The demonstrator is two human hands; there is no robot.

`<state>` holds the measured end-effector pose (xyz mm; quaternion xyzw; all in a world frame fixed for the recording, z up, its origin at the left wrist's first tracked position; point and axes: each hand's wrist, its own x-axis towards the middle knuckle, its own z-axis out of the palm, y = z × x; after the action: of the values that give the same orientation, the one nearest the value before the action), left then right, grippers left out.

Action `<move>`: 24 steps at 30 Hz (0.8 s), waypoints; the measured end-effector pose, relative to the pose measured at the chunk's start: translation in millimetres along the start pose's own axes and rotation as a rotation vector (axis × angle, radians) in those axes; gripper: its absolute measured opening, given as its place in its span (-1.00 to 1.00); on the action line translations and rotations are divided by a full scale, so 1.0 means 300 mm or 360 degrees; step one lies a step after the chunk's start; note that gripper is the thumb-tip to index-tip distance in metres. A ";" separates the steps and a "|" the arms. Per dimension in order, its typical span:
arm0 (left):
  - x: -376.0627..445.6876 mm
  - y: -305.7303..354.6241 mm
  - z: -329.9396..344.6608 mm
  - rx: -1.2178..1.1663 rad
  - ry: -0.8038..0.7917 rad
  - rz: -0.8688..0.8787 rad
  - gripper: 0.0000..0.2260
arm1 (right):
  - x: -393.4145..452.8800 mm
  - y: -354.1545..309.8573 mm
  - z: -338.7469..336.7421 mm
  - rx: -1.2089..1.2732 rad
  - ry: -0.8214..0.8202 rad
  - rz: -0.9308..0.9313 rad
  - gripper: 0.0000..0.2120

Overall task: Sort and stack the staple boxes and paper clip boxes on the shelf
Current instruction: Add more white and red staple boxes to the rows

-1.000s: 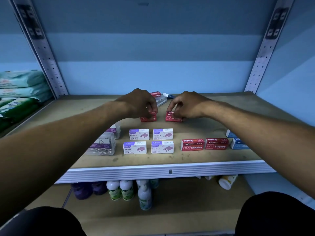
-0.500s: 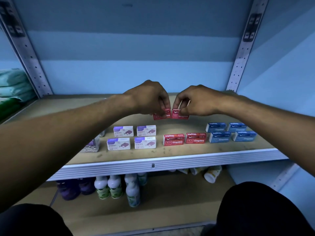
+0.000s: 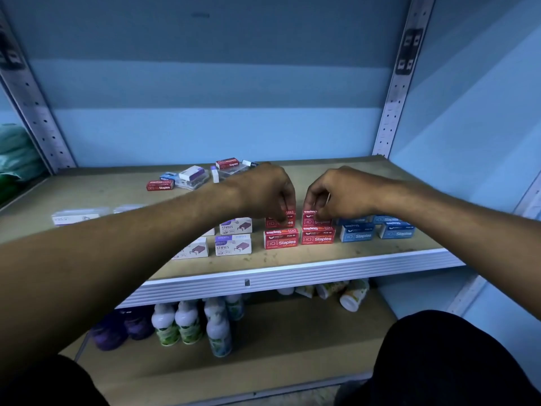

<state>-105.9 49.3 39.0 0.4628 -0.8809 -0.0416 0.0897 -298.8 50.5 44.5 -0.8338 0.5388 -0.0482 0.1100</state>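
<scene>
We see both hands over the middle of the shelf (image 3: 292, 263), each curled down onto a red staple box; left hand (image 3: 269, 190) pinches the left upper red box (image 3: 285, 220) with fingertips closed on it, thumb hidden behind the fingers; right hand (image 3: 336, 193) grips the right upper red box (image 3: 314, 219) the same way, fingers bent tight over its top; both boxes sit in the second row, just behind the front pair of red boxes (image 3: 298, 238), and we cannot tell if they rest on the board or on other boxes; the two held boxes are near each other, a small gap between; blue staple boxes (image 3: 376, 231) stand just to the right, rear ones partly covered by the right wrist; white and purple staple boxes (image 3: 233, 244) stand to the left, several cut off by the left forearm; clear paper clip boxes (image 3: 76, 216) at far left are blurred, labels unreadable; a loose pile of mixed boxes (image 3: 202, 174) lies at the back of the shelf, partly hidden by the left hand; bottles (image 3: 190, 320) on the lower shelf are dim, some lying on their sides
</scene>
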 end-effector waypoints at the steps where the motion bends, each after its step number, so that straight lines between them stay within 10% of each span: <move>1: 0.000 0.004 0.004 0.0005 -0.0010 0.0008 -0.81 | 0.000 0.001 0.003 -0.0001 0.0000 0.0001 -0.83; 24: -0.086 -0.167 -0.054 0.0041 0.0128 -0.0213 -0.73 | 0.139 -0.110 0.020 -0.0025 0.0030 -0.0089 -0.81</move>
<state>-47.9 42.3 44.1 0.5230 -0.8442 -0.0175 0.1162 -250.9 26.4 44.9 -0.8489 0.5167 -0.0550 0.0968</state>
